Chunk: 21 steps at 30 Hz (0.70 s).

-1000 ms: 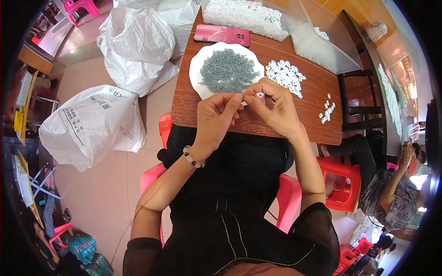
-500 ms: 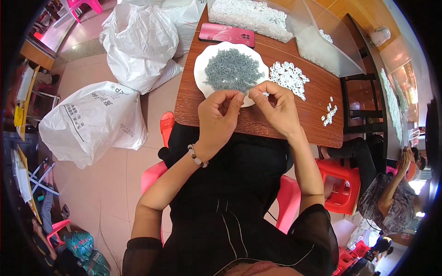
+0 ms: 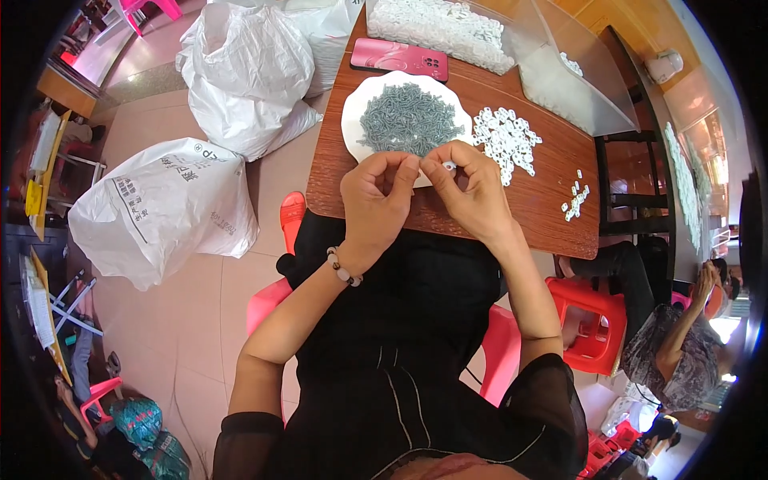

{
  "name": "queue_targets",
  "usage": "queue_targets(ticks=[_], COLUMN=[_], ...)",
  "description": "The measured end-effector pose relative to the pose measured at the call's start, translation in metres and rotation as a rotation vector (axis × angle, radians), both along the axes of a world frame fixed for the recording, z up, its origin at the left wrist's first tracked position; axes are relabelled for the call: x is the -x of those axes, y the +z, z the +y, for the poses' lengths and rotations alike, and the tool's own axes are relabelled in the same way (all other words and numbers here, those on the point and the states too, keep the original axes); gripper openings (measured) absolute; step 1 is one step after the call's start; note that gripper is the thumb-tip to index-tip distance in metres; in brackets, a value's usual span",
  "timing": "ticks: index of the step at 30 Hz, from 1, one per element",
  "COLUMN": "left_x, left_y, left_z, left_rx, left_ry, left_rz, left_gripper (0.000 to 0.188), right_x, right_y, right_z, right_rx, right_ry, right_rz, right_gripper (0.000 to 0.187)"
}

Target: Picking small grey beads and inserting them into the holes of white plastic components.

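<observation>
Over the near rim of a white scalloped plate (image 3: 350, 136), my two hands meet fingertip to fingertip. My left hand (image 3: 374, 204) pinches with thumb and forefinger; whatever lies between them is too small to make out. A small white plastic piece (image 3: 450, 166) shows in the curled fingers of my right hand (image 3: 478, 198), whose thumb and forefinger are pressed together. Heaped on the plate are many thin grey screw-like pieces (image 3: 408, 116). Just right of it lies a loose pile of small white plastic pieces (image 3: 506, 142) with holes.
A pink phone (image 3: 400, 59) lies behind the plate on the brown table (image 3: 336, 180). White parts fill a clear-sided tray (image 3: 436, 32) at the back. A few white pieces (image 3: 575, 200) are scattered at right. White sacks (image 3: 168, 208) stand on the floor at left.
My fingertips have shifted slightly left and stay pinched together. The white piece in my right hand has come into sight. The whole view has moved a little.
</observation>
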<state>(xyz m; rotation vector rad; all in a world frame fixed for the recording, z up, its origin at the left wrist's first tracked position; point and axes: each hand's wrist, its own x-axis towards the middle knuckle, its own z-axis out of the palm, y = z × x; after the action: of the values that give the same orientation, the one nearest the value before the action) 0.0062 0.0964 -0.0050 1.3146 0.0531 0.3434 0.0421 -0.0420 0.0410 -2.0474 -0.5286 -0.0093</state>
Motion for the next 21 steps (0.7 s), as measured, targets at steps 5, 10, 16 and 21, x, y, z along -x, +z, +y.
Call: queue_targets(ticks=[5,10,16,21], left_x=[-0.002,-0.005,-0.006,-0.004], left_y=[0.001,-0.001,0.002,0.000], left_z=[0.003,0.006,0.011,0.003], left_rx=[0.048,0.052,0.153,0.096], left_ry=[-0.025,-0.031,-0.033,-0.034], left_rz=[0.052,0.094,0.152,0.113], left_gripper=[0.014,0.017,0.015,0.015], right_x=[-0.004,-0.006,-0.015,-0.019], right_y=[-0.001,0.000,-0.001,-0.003], right_z=[0.001,0.003,-0.003,-0.008], right_rx=[0.083,0.125,0.169,0.198], right_ry=[0.028,0.069,0.021,-0.010], right_rz=[-0.146,-0.279,-0.263,-0.270], right_gripper=[0.008,0.007,0.007,0.013])
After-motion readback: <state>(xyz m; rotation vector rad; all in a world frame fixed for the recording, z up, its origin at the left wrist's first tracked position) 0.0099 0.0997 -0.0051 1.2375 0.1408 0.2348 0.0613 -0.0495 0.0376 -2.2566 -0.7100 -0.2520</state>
